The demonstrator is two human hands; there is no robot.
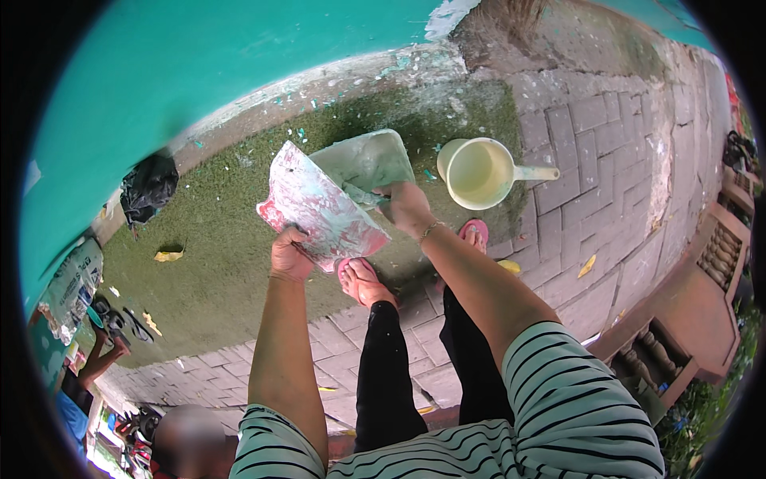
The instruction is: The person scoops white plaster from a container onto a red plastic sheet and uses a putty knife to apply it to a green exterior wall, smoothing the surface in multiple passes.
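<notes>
In the head view, left of the tray (394, 148), the left hand (292, 254) grips a smeared board (323, 209) overlapping it; the right hand (408, 209) curls into the tray, its hold unclear. Apparently scooping or mixing; next calls for a steady board.

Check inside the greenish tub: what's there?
The tub shows pale greenish smears inside. The smeared board and right hand cover part of its near side; what lies beneath them can't be seen.

One board (327, 209), one tub (381, 152), one dipper (479, 174), two pink flip-flops (342, 267) (474, 222)
</notes>
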